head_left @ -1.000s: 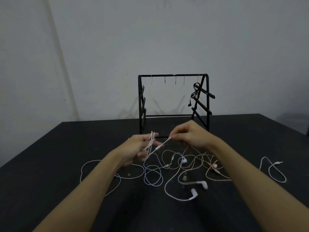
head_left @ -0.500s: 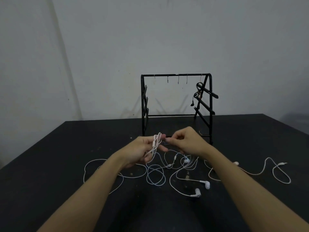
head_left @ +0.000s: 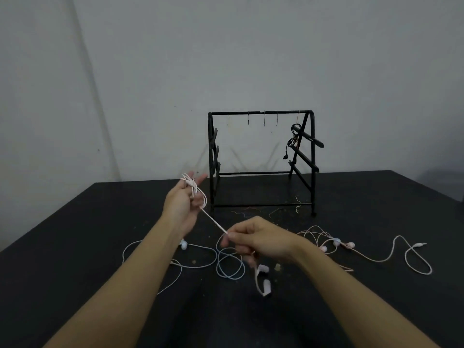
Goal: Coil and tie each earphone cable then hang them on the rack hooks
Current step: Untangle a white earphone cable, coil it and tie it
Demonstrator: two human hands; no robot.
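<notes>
Earphone cable in hand: we are seeing a thin white earphone cable (head_left: 192, 188) looping around the raised fingers of the left hand (head_left: 182, 204), up in the air just left of the rack, with one taut strand running down and to the right.
Left hand: we are seeing it holding up above the table, fingers partly extended with the loops wound round them and the lower fingers curling onto the cable.
Right hand: we are seeing the right hand (head_left: 258, 241) hovering lower and nearer the camera, thumb and forefinger pinching the end of the taut strand, the other fingers curling under.
Rack: we are looking at a black metal rack (head_left: 261, 162) standing at the far middle of the table, with small wire hooks (head_left: 264, 119) hanging along its top bar.
Already hanging: we are noticing a coiled black earphone (head_left: 292, 140) hanging at the right end of the rack.
Loose cables: we are seeing a pale blue-white earphone cable (head_left: 229, 266) lying in loops below the hands, and a pinkish-white earphone cable (head_left: 391, 252) trailing across the table to the right.
Table: we are looking at a black tabletop (head_left: 75, 247) lying under everything, with small bits of coloured wire scattered near the rack's foot.
Backdrop: we are facing a plain grey wall (head_left: 251, 59).
</notes>
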